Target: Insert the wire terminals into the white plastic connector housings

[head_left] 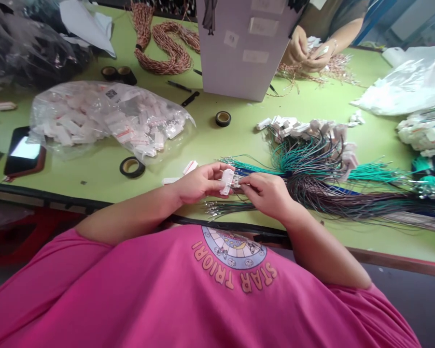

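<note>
My left hand holds a white plastic connector upright between thumb and fingers. Close on its right, my right hand is pinched on a thin wire whose tip points at the connector; the fine end is too small to make out. Bundles of green wires and dark brown wires with metal tips spread under and to the right of my hands. White connectors are fixed on many wires behind them. Two loose connectors lie just beyond my left wrist.
Clear bags of connectors and a phone are at left. Black tape rolls lie on the green table. A tall pale box stands at the back; beyond it, another person's hands handle twisted wires.
</note>
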A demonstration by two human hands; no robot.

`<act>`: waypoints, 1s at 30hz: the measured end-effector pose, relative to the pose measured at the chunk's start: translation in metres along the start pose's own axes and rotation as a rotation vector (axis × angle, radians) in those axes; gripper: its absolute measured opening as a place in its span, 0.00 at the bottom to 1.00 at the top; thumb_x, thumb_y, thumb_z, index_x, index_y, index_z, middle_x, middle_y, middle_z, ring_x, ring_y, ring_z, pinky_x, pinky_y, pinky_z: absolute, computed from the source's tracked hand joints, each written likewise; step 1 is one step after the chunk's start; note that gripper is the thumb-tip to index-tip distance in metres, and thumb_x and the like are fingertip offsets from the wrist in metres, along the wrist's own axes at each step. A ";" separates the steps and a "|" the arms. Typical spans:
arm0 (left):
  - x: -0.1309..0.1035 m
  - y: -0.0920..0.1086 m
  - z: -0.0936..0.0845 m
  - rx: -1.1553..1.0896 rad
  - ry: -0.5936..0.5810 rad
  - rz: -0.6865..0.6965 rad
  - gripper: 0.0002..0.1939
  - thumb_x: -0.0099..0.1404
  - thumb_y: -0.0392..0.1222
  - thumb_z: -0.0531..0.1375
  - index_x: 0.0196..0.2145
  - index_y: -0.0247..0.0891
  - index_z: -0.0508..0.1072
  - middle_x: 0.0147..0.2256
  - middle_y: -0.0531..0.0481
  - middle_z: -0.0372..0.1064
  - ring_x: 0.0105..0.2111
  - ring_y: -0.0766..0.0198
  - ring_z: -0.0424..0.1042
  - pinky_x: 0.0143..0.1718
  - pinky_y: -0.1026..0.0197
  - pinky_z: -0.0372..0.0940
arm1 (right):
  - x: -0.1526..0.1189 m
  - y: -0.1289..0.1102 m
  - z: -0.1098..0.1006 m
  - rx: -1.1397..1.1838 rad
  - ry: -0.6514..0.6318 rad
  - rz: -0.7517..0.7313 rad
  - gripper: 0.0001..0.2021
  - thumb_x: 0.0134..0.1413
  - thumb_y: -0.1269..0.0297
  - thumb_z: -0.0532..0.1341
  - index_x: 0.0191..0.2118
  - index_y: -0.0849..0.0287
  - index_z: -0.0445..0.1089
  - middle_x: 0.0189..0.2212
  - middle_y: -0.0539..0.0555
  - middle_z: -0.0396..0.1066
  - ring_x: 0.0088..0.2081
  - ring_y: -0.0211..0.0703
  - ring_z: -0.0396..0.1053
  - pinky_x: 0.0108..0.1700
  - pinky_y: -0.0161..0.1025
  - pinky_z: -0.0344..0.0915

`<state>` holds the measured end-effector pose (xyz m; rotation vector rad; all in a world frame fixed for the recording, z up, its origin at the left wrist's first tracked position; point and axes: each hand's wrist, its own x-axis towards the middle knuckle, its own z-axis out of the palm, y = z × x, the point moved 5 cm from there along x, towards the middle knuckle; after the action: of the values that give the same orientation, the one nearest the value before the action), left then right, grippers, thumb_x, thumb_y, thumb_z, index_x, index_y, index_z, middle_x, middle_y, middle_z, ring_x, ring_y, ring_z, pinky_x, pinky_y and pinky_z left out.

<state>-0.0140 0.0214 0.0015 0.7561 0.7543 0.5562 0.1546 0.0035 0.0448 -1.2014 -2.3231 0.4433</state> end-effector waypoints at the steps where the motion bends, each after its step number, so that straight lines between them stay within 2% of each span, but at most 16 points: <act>1: 0.000 0.000 0.000 0.006 0.004 0.004 0.25 0.55 0.32 0.68 0.49 0.38 0.67 0.39 0.48 0.74 0.34 0.65 0.76 0.38 0.59 0.72 | -0.001 -0.001 0.001 -0.021 0.016 -0.010 0.11 0.61 0.66 0.55 0.35 0.59 0.76 0.30 0.55 0.78 0.31 0.39 0.71 0.35 0.36 0.62; 6: 0.001 -0.001 0.002 0.047 0.014 0.001 0.26 0.54 0.32 0.68 0.50 0.37 0.66 0.39 0.49 0.72 0.34 0.66 0.76 0.38 0.59 0.72 | -0.003 -0.005 0.001 -0.114 0.098 -0.060 0.12 0.61 0.67 0.54 0.32 0.59 0.74 0.26 0.53 0.76 0.28 0.38 0.70 0.32 0.35 0.59; 9: 0.002 -0.001 0.002 0.073 0.046 0.021 0.25 0.55 0.31 0.67 0.49 0.36 0.66 0.37 0.51 0.71 0.33 0.67 0.75 0.39 0.60 0.71 | -0.004 -0.007 0.005 -0.188 0.054 -0.077 0.13 0.61 0.66 0.53 0.31 0.59 0.73 0.24 0.53 0.75 0.25 0.38 0.67 0.30 0.36 0.55; 14: 0.003 -0.002 0.000 0.129 0.070 0.063 0.25 0.54 0.32 0.67 0.48 0.36 0.66 0.35 0.53 0.70 0.33 0.68 0.74 0.37 0.61 0.71 | -0.005 -0.006 0.012 -0.228 -0.001 -0.021 0.14 0.62 0.64 0.51 0.30 0.60 0.72 0.24 0.55 0.74 0.23 0.37 0.64 0.28 0.37 0.51; 21: 0.008 -0.011 0.001 0.164 0.066 0.068 0.25 0.51 0.32 0.69 0.46 0.35 0.66 0.33 0.53 0.71 0.29 0.70 0.73 0.34 0.63 0.71 | -0.006 -0.006 0.031 -0.141 -0.080 0.040 0.14 0.63 0.64 0.51 0.33 0.61 0.71 0.27 0.56 0.74 0.25 0.39 0.65 0.30 0.37 0.52; 24: 0.008 -0.011 0.001 0.150 0.077 0.059 0.26 0.50 0.31 0.69 0.45 0.34 0.66 0.33 0.52 0.71 0.30 0.70 0.73 0.34 0.62 0.72 | -0.003 -0.003 0.031 -0.043 -0.090 0.101 0.12 0.62 0.65 0.53 0.32 0.61 0.72 0.27 0.56 0.74 0.27 0.39 0.66 0.31 0.36 0.55; 27: 0.007 -0.006 0.002 0.144 0.076 0.052 0.25 0.51 0.31 0.69 0.45 0.35 0.66 0.34 0.53 0.71 0.30 0.69 0.74 0.35 0.61 0.73 | 0.004 0.012 0.020 0.212 -0.108 0.158 0.11 0.60 0.63 0.56 0.30 0.60 0.72 0.26 0.52 0.74 0.28 0.37 0.67 0.32 0.34 0.59; 30: 0.006 -0.002 -0.002 0.149 0.103 0.059 0.25 0.51 0.32 0.69 0.46 0.35 0.66 0.33 0.54 0.70 0.29 0.69 0.73 0.33 0.62 0.73 | 0.009 0.045 -0.004 0.399 0.018 0.315 0.11 0.58 0.61 0.58 0.33 0.61 0.75 0.25 0.51 0.74 0.27 0.37 0.69 0.33 0.35 0.63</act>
<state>-0.0115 0.0248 -0.0027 0.8951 0.8778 0.6000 0.1826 0.0360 0.0285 -1.3559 -1.9074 0.9496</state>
